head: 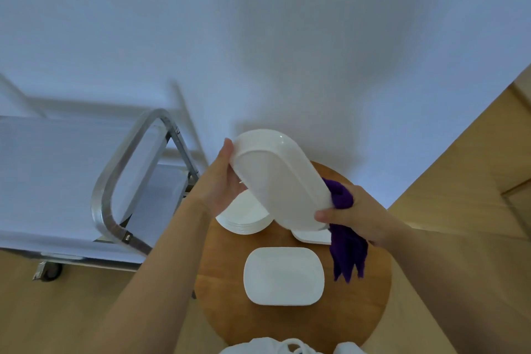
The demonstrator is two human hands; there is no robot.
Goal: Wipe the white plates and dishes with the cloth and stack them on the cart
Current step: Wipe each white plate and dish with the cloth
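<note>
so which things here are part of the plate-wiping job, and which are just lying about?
Job:
- oval white dish, held up tilted by left hand and right hand
- purple cloth, in the right hand
- stack of round plates
- rectangular dish
- another white dish, mostly hidden
- cart

Just there:
- round wooden table
- white garment at the bottom edge

The oval dish (280, 178) at frame centre is white, smooth and glossy, with a highlight on its upper rim; it looks like glazed ceramic. The rectangular plate (284, 276) and the stack of round plates (244, 220) show the same smooth white finish. The cloth (346, 247) at centre right is purple, soft and matt, with a napped textile surface. The round table (373, 290) is wood with a smooth, low-sheen finish. The cart (120, 181) at left has a polished metal tube frame.
</note>
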